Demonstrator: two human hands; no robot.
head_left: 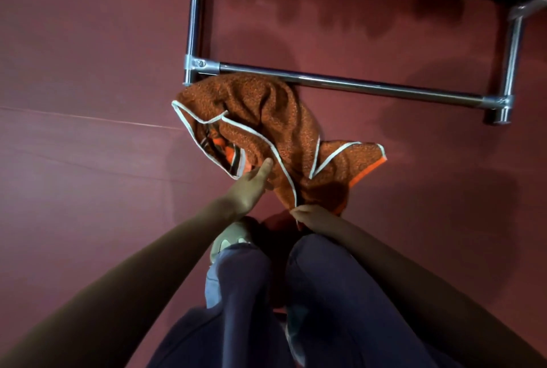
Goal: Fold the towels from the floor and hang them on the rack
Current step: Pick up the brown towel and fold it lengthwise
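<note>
An orange towel (pixel 260 128) with a pale trimmed edge lies crumpled on the red floor, its far end under the lower bar of the metal rack (pixel 349 83). My left hand (pixel 251 187) reaches to its near left part, thumb touching the cloth; its other fingers are hidden under the fold. My right hand (pixel 313 218) pinches the towel's near corner by the trim and lifts it slightly.
The rack's chrome legs (pixel 194 21) stand at left and right (pixel 510 57), with a dark shape across the top of the view. My legs and a light shoe (pixel 229 242) are just below the towel. Red floor (pixel 88 131) spreads on both sides.
</note>
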